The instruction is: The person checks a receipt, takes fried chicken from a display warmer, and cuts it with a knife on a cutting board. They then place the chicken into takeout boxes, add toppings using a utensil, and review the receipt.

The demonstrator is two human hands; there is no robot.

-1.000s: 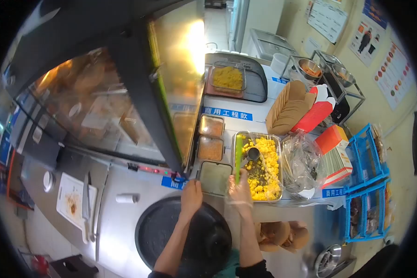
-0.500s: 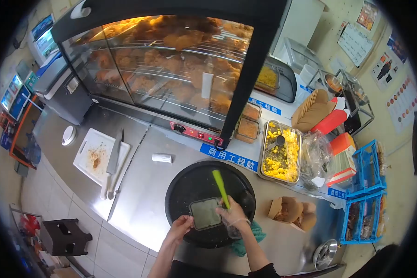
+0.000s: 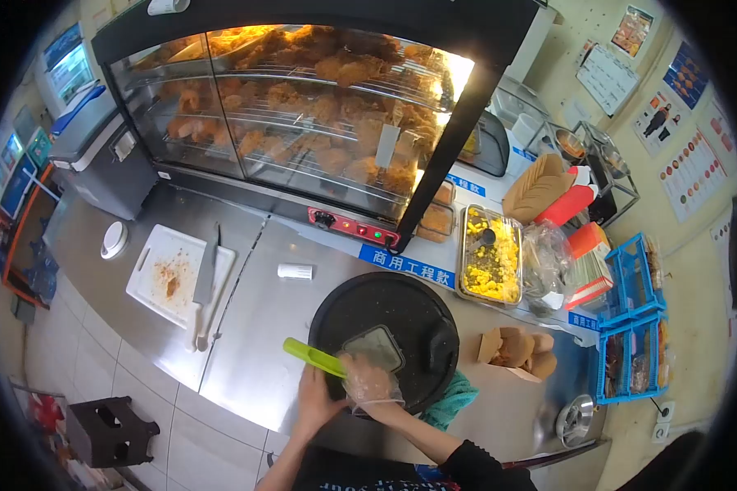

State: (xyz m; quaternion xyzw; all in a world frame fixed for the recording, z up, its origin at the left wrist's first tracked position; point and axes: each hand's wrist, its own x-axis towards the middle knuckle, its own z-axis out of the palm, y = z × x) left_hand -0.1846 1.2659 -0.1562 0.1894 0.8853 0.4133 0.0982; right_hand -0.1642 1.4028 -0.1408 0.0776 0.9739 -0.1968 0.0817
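Note:
My right hand [image 3: 370, 380], in a clear plastic glove, is closed on a lime-green handled tool [image 3: 313, 358] whose handle points left; its working end is hidden. Beneath that handle is my left hand [image 3: 315, 399], thumb toward the right hand, by the near-left rim of a round black lid or tray [image 3: 352, 303]. Its fingertips are partly hidden. A square, rounded, grey-green translucent container or lid [image 3: 385, 344] lies on the black surface just beyond my right hand. Against the near-right rim lies a teal cloth [image 3: 453, 401].
A glass warming cabinet [image 3: 262, 176] of fried food stands behind. On the left lie a white cutting board [image 3: 160, 262] and a knife [image 3: 208, 266]. At right are a yellow food tray [image 3: 491, 299], a cardboard box of food [image 3: 487, 348], blue baskets [image 3: 626, 380] and a metal bowl [image 3: 577, 417].
The green handle has swung from upright to pointing left as my right hand moved left and down. My left hand has come off the square container, which now lies on the black surface.

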